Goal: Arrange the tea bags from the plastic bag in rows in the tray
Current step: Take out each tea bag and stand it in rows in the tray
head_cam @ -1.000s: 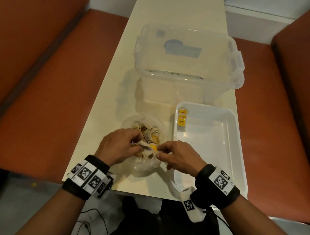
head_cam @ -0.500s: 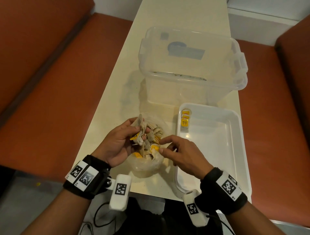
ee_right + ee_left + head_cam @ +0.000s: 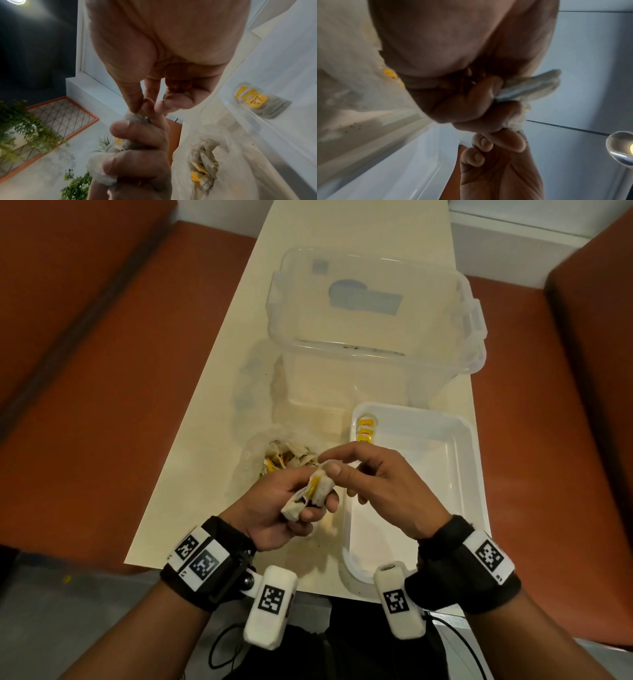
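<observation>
My left hand (image 3: pixel 294 501) grips a small bunch of tea bags (image 3: pixel 317 489), greyish pouches with yellow tags, lifted above the table's near edge. The bunch (image 3: pixel 532 86) sticks out past the curled fingers in the left wrist view. My right hand (image 3: pixel 346 470) pinches the top of that bunch (image 3: pixel 135 116) between thumb and forefinger. The clear plastic bag (image 3: pixel 287 460) with several more tea bags lies on the table just beyond both hands. A white tray (image 3: pixel 459 460) stands to the right, with a few tea bags (image 3: pixel 365 430) lined up in its far left corner.
A large clear plastic storage box (image 3: pixel 373 337) stands behind the bag and tray on the cream table (image 3: pixel 205 419). Orange-red bench seats (image 3: pixel 85 371) flank the table on both sides. Tea crumbs speckle the table by the tray's near left corner.
My left hand has lifted a bunch of tea bags out of the plastic bag and drawn it toward me. My right hand left the bag and now pinches the bunch's top.
</observation>
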